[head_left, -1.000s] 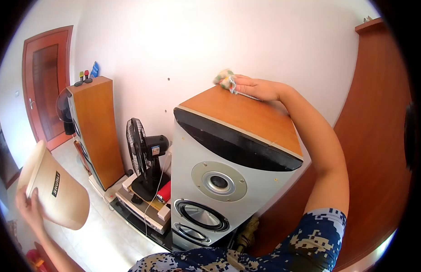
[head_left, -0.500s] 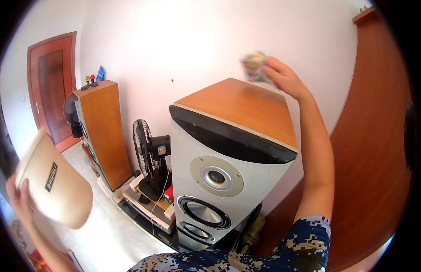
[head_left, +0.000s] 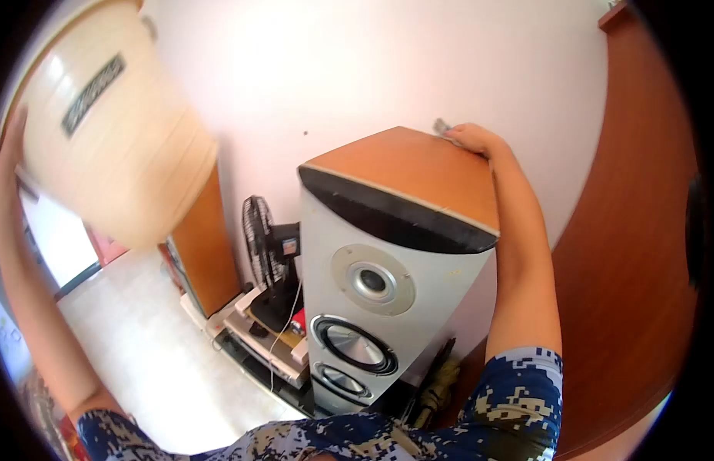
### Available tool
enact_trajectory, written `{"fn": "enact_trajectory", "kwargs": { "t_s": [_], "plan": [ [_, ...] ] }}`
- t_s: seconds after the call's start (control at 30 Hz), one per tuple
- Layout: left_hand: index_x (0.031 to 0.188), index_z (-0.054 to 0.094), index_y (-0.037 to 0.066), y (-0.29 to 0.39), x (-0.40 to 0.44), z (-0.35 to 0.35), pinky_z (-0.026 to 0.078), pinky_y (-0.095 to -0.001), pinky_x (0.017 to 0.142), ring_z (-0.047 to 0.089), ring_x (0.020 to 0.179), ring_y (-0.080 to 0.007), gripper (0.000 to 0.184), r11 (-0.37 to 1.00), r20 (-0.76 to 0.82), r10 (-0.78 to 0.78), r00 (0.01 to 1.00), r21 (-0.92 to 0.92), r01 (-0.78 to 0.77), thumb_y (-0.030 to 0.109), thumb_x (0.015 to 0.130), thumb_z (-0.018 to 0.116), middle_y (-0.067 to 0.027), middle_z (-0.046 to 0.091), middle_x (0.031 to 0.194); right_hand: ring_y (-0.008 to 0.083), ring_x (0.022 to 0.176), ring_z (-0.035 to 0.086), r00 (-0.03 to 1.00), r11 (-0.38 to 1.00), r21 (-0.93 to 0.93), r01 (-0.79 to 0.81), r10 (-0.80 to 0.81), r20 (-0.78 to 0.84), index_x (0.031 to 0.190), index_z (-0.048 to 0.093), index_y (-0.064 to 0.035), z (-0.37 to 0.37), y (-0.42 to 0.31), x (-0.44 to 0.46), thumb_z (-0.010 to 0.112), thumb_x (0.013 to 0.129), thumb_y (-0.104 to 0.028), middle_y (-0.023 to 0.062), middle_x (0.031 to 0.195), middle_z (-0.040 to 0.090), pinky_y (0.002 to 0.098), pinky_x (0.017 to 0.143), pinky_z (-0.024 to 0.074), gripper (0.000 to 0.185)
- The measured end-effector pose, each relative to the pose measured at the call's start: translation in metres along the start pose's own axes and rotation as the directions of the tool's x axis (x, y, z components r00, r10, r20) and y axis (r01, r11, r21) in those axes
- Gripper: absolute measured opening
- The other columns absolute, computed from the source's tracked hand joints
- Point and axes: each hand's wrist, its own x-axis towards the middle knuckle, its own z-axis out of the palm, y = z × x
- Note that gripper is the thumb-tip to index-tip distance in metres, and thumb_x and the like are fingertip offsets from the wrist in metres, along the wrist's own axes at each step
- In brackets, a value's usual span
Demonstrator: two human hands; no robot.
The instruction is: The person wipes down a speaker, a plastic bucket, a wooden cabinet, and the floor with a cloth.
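Your left hand (head_left: 7, 150) holds the cream bin (head_left: 134, 146) at its side near the rim; part of the grip is hidden. The bin is raised and tilted, with its base toward the lower right of the view. A dark label (head_left: 93, 94) is fixed to its wall; the lettering is too blurred to read.

Your right hand (head_left: 474, 138) is narrow, closed on the cloth (head_left: 441, 127). Both are at the rear right corner of the top of the near speaker (head_left: 403, 165). The cloth projects from your fingers toward the wall; you cannot tell whether it touches the top.

The near speaker stands upright, with its round drivers on the grey front panel. The black fan (head_left: 272, 238) stands between this unit and the far speaker (head_left: 207, 246), which the bin partly covers. A red object (head_left: 298, 323) lies beside the fan base. A brown panel (head_left: 618, 253) occupies the right side.
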Motion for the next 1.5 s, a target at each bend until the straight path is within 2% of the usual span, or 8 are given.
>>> {"fn": "enact_trajectory", "kwargs": {
  "t_s": [0.2,0.47,0.6,0.73,0.93,1.17,1.33,1.5],
  "plan": [
    [0.106,0.061,0.005,-0.011,0.046,0.033,0.025,-0.0155,0.046,0.037,0.052,-0.0005,0.036,0.901,-0.101,-0.163,0.981,-0.421,0.106,0.030,0.080,0.067,0.0060,0.054,0.071,0.0065,0.067,0.051,0.588,0.502,0.647,0.574,0.297,-0.752,0.100,0.059,-0.0040,0.007,-0.034,-0.091,0.046,0.091,-0.029,0.0002,0.083,0.059,0.0224,0.056,0.0406,0.030],
    [0.112,0.057,0.003,-0.058,0.074,0.035,0.043,-0.0322,0.087,0.054,0.101,-0.0172,0.041,0.611,0.143,-0.471,0.870,-0.659,0.439,0.028,0.082,0.064,-0.0074,0.060,0.108,0.0097,0.085,0.051,0.817,0.362,0.806,0.469,0.167,-0.551,0.101,0.060,-0.0019,0.057,-0.023,-0.117,0.046,0.091,-0.030,0.0028,0.092,0.058,0.0239,0.075,0.0400,0.033],
    [0.127,0.044,0.005,-0.104,0.082,0.017,0.035,-0.0376,0.101,0.043,0.119,-0.0232,0.054,0.460,0.434,-0.460,0.775,-0.631,0.625,0.034,0.084,0.059,-0.0104,0.049,0.127,0.0164,0.082,0.058,0.346,0.856,0.475,0.205,0.391,-0.853,0.099,0.059,-0.0005,0.094,0.055,-0.065,0.045,0.092,-0.030,0.0078,0.083,0.061,0.0280,0.061,0.0454,0.034],
    [0.121,0.049,0.006,-0.143,0.074,-0.013,0.047,-0.0343,0.077,0.055,0.094,-0.0208,0.047,0.615,0.316,-0.473,0.822,-0.550,0.565,0.033,0.084,0.060,-0.0084,0.056,0.110,0.0208,0.093,0.057,0.576,-0.077,0.718,0.692,0.659,-0.484,0.117,0.049,-0.0051,0.098,0.020,-0.136,0.039,0.094,-0.029,0.0076,0.105,0.059,0.0340,0.083,0.0463,0.035],
    [0.115,0.052,0.006,-0.128,0.032,-0.023,0.043,-0.0306,0.064,0.053,0.080,-0.0170,0.043,0.782,0.160,-0.480,0.863,-0.369,0.503,0.031,0.082,0.062,-0.0064,0.057,0.099,0.0201,0.125,0.032,0.435,0.722,0.278,0.633,-0.035,-0.900,0.131,0.035,-0.0039,0.130,-0.077,-0.176,0.031,0.096,-0.029,0.0103,0.134,0.038,0.0318,0.104,0.0230,0.044],
    [0.109,0.056,0.004,-0.134,-0.014,-0.041,0.038,-0.0264,0.048,0.050,0.063,-0.0125,0.038,0.833,0.152,-0.476,0.866,-0.239,0.499,0.028,0.081,0.065,-0.0041,0.058,0.085,0.0190,0.122,0.035,0.747,0.183,0.948,0.259,0.585,-0.317,0.132,0.035,-0.0043,0.407,0.003,-0.213,0.033,0.094,-0.036,0.0089,0.133,0.039,0.0307,0.101,0.0264,0.049],
    [0.115,0.053,-0.001,-0.142,-0.041,-0.048,0.042,-0.0315,0.087,0.052,0.103,-0.0206,0.041,0.731,0.281,-0.614,0.738,-0.149,0.666,0.024,0.084,0.062,-0.0113,0.056,0.112,0.0178,0.118,0.039,0.859,-0.326,0.946,0.005,0.485,0.162,0.133,0.033,-0.0059,0.536,0.014,-0.302,0.034,0.093,-0.043,0.0078,0.131,0.040,0.0304,0.098,0.0312,0.055],
    [0.110,0.056,0.000,-0.159,-0.073,-0.034,0.041,-0.0274,0.075,0.052,0.090,-0.0165,0.039,0.727,0.311,-0.643,0.700,-0.039,0.686,0.024,0.082,0.065,-0.0085,0.056,0.100,0.0155,0.126,0.026,0.723,0.237,0.877,0.418,0.498,-0.479,0.132,0.031,-0.0018,0.265,-0.066,-0.241,0.034,0.097,-0.030,0.0065,0.135,0.033,0.0272,0.105,0.0163,0.045]
  ]
}}
